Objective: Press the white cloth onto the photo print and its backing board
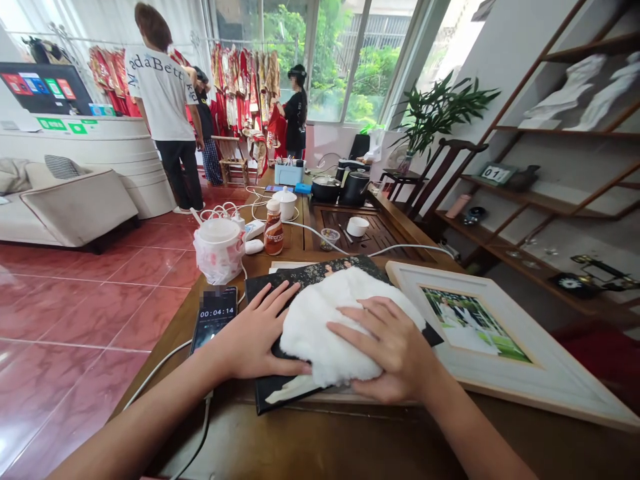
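Note:
A dark photo album [320,273] lies flat on the wooden table [350,440] in front of me. On top of it rests a fluffy white cloth [330,313]. My right hand [395,350] presses flat on the cloth with fingers spread. The fingers of my left hand [255,333] lie spread on the album's left side, with the thumb touching the cloth's edge. Neither hand grips anything.
A white framed photo [480,327] lies right of the album. A phone [214,317] showing a timer sits to the left, with cables. Beyond are a bagged white container [219,250], a Nescafe jar [273,230], kettles [354,187]. Three people stand near the clothes racks.

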A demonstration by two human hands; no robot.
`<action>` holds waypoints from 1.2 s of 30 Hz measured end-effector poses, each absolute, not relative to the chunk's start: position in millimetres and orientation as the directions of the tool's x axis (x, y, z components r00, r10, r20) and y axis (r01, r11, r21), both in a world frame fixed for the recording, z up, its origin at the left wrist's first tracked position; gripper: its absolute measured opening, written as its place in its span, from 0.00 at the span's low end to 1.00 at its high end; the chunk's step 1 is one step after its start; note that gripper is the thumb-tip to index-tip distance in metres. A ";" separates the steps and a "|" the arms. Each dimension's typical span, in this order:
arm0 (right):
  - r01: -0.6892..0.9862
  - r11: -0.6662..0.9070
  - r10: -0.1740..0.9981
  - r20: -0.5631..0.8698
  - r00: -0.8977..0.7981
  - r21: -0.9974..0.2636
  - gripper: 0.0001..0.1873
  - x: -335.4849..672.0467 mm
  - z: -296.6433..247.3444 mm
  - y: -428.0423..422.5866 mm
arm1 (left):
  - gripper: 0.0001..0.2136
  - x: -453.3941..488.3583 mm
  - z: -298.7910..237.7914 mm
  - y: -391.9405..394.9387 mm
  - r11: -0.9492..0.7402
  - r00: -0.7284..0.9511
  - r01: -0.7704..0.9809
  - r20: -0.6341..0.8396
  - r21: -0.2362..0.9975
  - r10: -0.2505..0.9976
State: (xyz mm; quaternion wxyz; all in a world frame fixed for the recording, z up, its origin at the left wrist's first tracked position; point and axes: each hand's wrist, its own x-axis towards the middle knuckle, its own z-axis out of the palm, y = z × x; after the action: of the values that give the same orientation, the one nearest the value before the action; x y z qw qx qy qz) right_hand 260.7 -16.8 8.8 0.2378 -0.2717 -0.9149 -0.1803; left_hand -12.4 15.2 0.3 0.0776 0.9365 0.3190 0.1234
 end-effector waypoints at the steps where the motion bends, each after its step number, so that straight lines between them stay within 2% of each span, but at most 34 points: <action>1: 0.608 0.769 0.434 0.538 -0.723 0.197 0.30 264.4 9.6 -14.7 | 0.46 -12.7 0.9 14.8 -0.783 0.763 0.576 0.188 0.235 0.618; 4: 0.642 0.739 0.455 0.551 -0.699 0.204 0.29 268.3 10.3 -12.1 | 0.47 -12.9 2.3 14.0 -0.778 0.759 0.579 0.188 0.243 0.624; 12: 0.543 0.812 0.366 0.535 -0.761 0.216 0.32 246.4 4.2 -23.2 | 0.46 -11.8 0.7 16.5 -0.776 0.767 0.600 0.133 0.197 0.627; 19: 0.625 0.748 0.435 0.547 -0.715 0.222 0.30 271.2 11.1 -10.8 | 0.47 -11.0 4.1 13.6 -0.771 0.759 0.594 0.160 0.228 0.632; 27: 0.532 0.821 0.358 0.539 -0.762 0.207 0.32 246.1 5.2 -24.7 | 0.44 -11.9 -1.5 16.7 -0.782 0.769 0.596 0.151 0.183 0.622; 36: 0.632 0.737 0.447 0.528 -0.722 0.240 0.31 267.9 10.8 -14.4 | 0.47 -11.3 3.1 13.8 -0.770 0.759 0.598 0.152 0.223 0.633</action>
State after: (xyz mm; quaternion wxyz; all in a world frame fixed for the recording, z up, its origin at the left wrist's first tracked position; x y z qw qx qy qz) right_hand 267.9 -14.4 10.8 0.2237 -0.2983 -0.9046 -0.2063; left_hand -11.3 13.8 3.1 0.0805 0.9344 0.3292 0.1095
